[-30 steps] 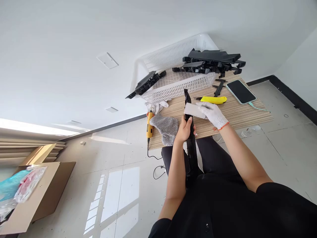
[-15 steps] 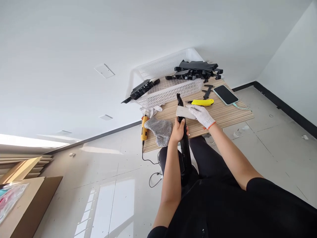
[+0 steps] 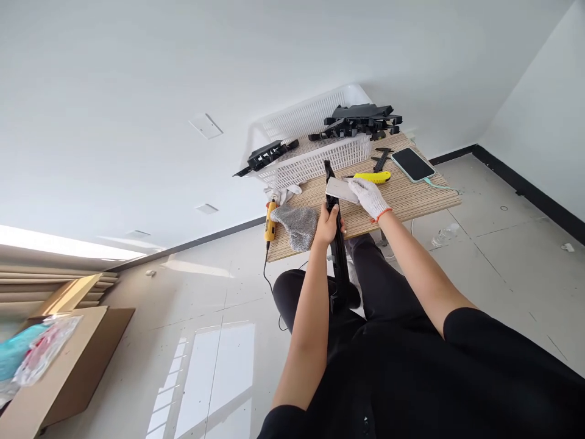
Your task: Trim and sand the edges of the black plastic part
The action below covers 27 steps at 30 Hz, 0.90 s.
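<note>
My bare left hand (image 3: 328,225) is wrapped round a long black plastic part (image 3: 339,259), which runs from the table edge down between my knees. My right hand (image 3: 368,196), in a white knitted glove with an orange cuff, grips a flat pale rectangular block (image 3: 342,190). The block lies across the upper part of the black plastic part, just above my left thumb. Beyond the right hand lies a yellow utility knife (image 3: 375,177). To the left of my left hand is a grey cloth (image 3: 297,227).
A white slotted basket (image 3: 315,164) with black plastic parts (image 3: 359,121) stands at the back of the wooden table (image 3: 406,201). A corded yellow power tool (image 3: 270,222), a white glove (image 3: 284,193), calipers (image 3: 381,160) and a charging phone (image 3: 413,164) lie around. A cardboard box (image 3: 86,360) is at the left.
The camera view has shifted, and my legs have spread, showing more of the black part's lower end. Both hands keep their holds; the block stays across the part.
</note>
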Each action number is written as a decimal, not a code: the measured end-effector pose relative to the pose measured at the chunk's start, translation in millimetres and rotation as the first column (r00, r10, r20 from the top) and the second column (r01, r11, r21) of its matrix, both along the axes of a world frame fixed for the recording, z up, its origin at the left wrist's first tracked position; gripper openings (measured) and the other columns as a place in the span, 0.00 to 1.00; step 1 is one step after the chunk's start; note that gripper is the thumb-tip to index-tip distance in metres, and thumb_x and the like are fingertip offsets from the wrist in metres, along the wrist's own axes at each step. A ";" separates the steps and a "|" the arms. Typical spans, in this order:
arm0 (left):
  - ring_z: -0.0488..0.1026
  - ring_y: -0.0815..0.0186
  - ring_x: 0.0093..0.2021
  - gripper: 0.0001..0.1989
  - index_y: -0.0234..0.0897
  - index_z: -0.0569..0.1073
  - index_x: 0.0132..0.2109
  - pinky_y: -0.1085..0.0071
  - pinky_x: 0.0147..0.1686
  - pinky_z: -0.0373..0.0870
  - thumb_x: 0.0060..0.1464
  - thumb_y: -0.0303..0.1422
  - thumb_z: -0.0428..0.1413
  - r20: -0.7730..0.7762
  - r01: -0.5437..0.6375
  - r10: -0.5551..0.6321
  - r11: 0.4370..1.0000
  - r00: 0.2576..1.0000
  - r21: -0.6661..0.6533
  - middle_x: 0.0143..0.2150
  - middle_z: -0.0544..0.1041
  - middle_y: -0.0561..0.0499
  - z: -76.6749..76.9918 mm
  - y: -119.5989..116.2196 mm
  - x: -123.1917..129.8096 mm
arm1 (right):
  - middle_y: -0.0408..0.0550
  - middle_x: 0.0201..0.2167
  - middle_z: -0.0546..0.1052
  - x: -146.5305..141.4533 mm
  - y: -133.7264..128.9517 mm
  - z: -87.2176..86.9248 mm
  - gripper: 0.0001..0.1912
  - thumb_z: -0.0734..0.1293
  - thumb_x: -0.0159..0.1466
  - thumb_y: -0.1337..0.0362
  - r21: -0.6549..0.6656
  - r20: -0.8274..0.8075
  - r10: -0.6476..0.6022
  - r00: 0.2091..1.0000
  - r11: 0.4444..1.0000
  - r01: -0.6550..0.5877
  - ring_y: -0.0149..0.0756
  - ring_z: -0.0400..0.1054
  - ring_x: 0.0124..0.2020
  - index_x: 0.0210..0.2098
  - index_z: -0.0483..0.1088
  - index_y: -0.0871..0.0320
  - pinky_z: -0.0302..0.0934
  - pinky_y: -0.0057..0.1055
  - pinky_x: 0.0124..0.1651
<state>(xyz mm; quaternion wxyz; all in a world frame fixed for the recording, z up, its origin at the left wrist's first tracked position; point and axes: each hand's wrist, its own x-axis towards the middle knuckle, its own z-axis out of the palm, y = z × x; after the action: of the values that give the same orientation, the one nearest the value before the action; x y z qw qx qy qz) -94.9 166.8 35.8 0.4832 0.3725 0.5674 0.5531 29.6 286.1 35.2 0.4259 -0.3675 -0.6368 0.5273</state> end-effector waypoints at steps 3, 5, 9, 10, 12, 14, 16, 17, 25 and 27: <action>0.64 0.74 0.16 0.19 0.45 0.56 0.45 0.77 0.21 0.65 0.62 0.49 0.56 0.042 -0.043 0.042 0.999 0.998 0.007 0.24 0.67 0.64 0.1 0.8 1.4 | 0.52 0.44 0.79 1.9 -4.5 5.1 0.23 0.67 0.64 0.49 -0.042 0.022 0.060 0.998 0.997 -0.059 0.34 0.70 0.34 0.48 0.78 0.60 0.66 0.26 0.27; 0.65 0.75 0.18 0.17 0.45 0.56 0.45 0.78 0.22 0.65 0.64 0.47 0.55 0.040 -0.045 0.044 0.999 0.998 0.023 0.24 0.67 0.63 -1.4 0.9 1.9 | 0.53 0.46 0.78 2.4 -5.6 6.5 0.24 0.67 0.64 0.49 -0.066 0.015 0.054 0.998 0.996 -0.053 0.32 0.69 0.32 0.50 0.78 0.60 0.63 0.23 0.23; 0.66 0.75 0.19 0.15 0.45 0.56 0.45 0.79 0.22 0.64 0.66 0.46 0.53 0.038 -0.061 0.059 0.997 0.998 0.048 0.25 0.67 0.62 -2.9 -0.3 2.2 | 0.54 0.46 0.78 1.9 -3.4 4.7 0.25 0.65 0.66 0.49 -0.084 -0.003 0.043 0.999 0.996 -0.043 0.30 0.69 0.28 0.53 0.77 0.59 0.61 0.22 0.20; 0.66 0.75 0.19 0.15 0.45 0.55 0.45 0.79 0.22 0.63 0.66 0.46 0.53 0.040 -0.065 0.063 0.997 0.997 0.051 0.25 0.67 0.62 -2.5 -0.7 2.3 | 0.54 0.46 0.78 1.5 -2.6 3.9 0.25 0.65 0.67 0.48 -0.091 -0.006 0.048 0.999 0.995 -0.049 0.29 0.69 0.27 0.54 0.76 0.59 0.60 0.22 0.19; 0.65 0.75 0.19 0.16 0.46 0.55 0.44 0.79 0.22 0.62 0.65 0.46 0.54 0.044 -0.070 0.067 0.996 0.997 0.054 0.25 0.68 0.62 -0.9 -1.3 2.5 | 0.54 0.44 0.79 0.7 -1.7 2.8 0.26 0.63 0.68 0.48 -0.108 -0.014 0.057 0.998 0.993 -0.058 0.27 0.68 0.23 0.56 0.75 0.59 0.57 0.21 0.17; 0.65 0.74 0.18 0.16 0.46 0.55 0.44 0.79 0.21 0.62 0.65 0.46 0.54 0.050 -0.074 0.071 0.996 0.996 0.054 0.24 0.68 0.63 0.8 -1.4 2.6 | 0.54 0.43 0.79 0.2 -2.4 3.4 0.26 0.63 0.69 0.47 -0.119 -0.020 0.060 0.998 0.991 -0.062 0.26 0.68 0.21 0.57 0.74 0.58 0.55 0.21 0.16; 0.65 0.74 0.18 0.16 0.45 0.55 0.44 0.79 0.21 0.62 0.65 0.46 0.54 0.052 -0.078 0.075 0.996 0.996 0.053 0.24 0.68 0.63 2.1 -1.2 2.5 | 0.53 0.44 0.80 0.2 -4.5 5.7 0.25 0.63 0.69 0.48 -0.119 -0.023 0.054 0.998 0.991 -0.057 0.25 0.67 0.20 0.56 0.75 0.57 0.56 0.22 0.16; 0.65 0.74 0.17 0.16 0.45 0.55 0.44 0.78 0.21 0.62 0.65 0.46 0.54 0.050 -0.078 0.076 0.996 0.996 0.052 0.24 0.68 0.63 2.4 -1.1 2.4 | 0.53 0.44 0.80 0.3 -5.7 7.2 0.24 0.63 0.69 0.49 -0.120 -0.025 0.052 0.998 0.991 -0.055 0.25 0.67 0.20 0.56 0.75 0.57 0.56 0.22 0.17; 0.64 0.74 0.17 0.16 0.45 0.55 0.43 0.78 0.21 0.62 0.65 0.47 0.54 0.026 -0.099 0.098 0.993 0.995 0.060 0.24 0.68 0.63 0.5 0.1 2.7 | 0.51 0.41 0.79 -0.5 -3.8 5.1 0.24 0.62 0.69 0.47 -0.083 -0.040 0.067 0.997 0.994 -0.070 0.26 0.66 0.19 0.53 0.77 0.57 0.58 0.26 0.18; 0.64 0.74 0.17 0.17 0.45 0.56 0.43 0.79 0.20 0.61 0.65 0.47 0.55 0.030 -0.119 0.118 0.992 0.993 0.040 0.24 0.68 0.63 0.0 1.0 3.2 | 0.51 0.41 0.79 -2.0 -2.1 2.6 0.26 0.63 0.69 0.45 -0.083 -0.038 0.067 0.997 0.994 -0.070 0.25 0.65 0.19 0.53 0.76 0.57 0.58 0.27 0.19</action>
<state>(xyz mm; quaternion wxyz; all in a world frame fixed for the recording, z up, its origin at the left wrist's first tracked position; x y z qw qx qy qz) -91.7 167.8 35.8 0.4493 0.3406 0.5700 0.5976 27.6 284.0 37.8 0.4027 -0.3537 -0.6186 0.5745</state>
